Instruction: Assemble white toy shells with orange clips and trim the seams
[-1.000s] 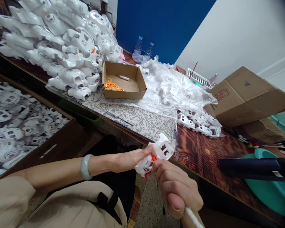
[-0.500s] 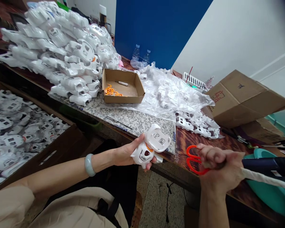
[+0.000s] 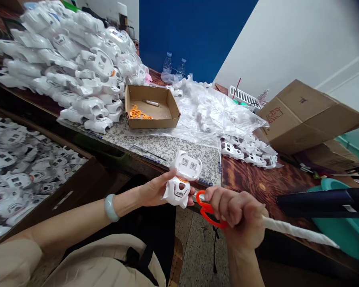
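Note:
My left hand [image 3: 155, 190] is closed around a white plastic figure shell [image 3: 179, 192] with dark lettering on its front. Its upper part has two square openings, and an orange piece shows where the two parts meet. My right hand [image 3: 241, 213] grips what look like orange-handled scissors [image 3: 212, 221]. The orange loops stick out toward the shell, close to its right side; whether they touch it I cannot tell. From the other side of the fist a long tapered shaft [image 3: 299, 232], wrapped in white, points right. The fingers hide the middle of the tool.
A shallow cardboard box [image 3: 152, 122] with orange pieces and a white pen-like tool stands on the speckled board [image 3: 155, 142]. A thin metal rod [image 3: 149, 152] lies before it. White shells are piled [image 3: 77, 67] at left; clear plastic [image 3: 209, 111] covers the back. A teal basin [image 3: 344, 235] is at right.
My right hand has moved left with the orange-handled tool, bringing its loops close to the shell. My left hand has turned the shell slightly, its upper part shifting left.

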{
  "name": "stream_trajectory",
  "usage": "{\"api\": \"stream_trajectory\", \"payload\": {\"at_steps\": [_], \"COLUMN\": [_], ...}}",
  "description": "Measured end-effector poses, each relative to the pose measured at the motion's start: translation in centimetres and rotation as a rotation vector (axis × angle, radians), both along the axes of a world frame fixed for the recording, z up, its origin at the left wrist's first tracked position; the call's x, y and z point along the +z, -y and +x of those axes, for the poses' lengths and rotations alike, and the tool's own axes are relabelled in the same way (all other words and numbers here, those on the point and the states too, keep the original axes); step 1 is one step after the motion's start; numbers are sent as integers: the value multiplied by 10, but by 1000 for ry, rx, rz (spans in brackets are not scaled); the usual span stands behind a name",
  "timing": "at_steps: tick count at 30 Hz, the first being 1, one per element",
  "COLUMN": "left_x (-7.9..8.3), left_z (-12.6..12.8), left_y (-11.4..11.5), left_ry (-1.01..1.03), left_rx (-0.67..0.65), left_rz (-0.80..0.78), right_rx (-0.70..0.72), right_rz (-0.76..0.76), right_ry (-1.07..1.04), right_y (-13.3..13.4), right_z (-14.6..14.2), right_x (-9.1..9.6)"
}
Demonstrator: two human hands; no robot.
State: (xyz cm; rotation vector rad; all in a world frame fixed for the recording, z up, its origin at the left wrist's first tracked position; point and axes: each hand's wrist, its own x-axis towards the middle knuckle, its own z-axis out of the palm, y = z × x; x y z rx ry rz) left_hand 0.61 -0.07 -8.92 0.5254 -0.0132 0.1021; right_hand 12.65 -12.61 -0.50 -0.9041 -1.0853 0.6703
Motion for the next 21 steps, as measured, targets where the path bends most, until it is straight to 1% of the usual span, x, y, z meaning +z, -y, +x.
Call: {"api": "stream_trajectory", "payload": {"at_steps": [2, 4, 6, 8, 12, 16, 18, 21], "left_x": [-1, 0, 1, 2, 4, 3, 2, 2], "left_z": [1, 2, 1, 0, 0, 0, -1, -2], "left_y": [-2, -3, -4, -5, -3, -1, 0, -1], "left_ry": [-1, -12, -30, -38, -41, -44, -49, -56], "left_rx": [2, 2, 19, 46, 28, 10, -1, -11], "left_rz": [-10, 12, 68, 116, 153, 168, 157, 154], "right_rx": [1, -43, -99, -123, -21, 94, 122, 130], "right_rz": [3, 4, 11, 40, 94, 133, 138, 98], "right_ry": [13, 26, 27, 40, 159, 228, 222, 215], "right_y": [0, 0, 1, 2, 2, -4, -7, -10], "right_z": [1, 5, 11, 14, 4, -12, -15, -13], "right_x": [-4, -4, 0, 6, 12, 11, 10, 9]}}
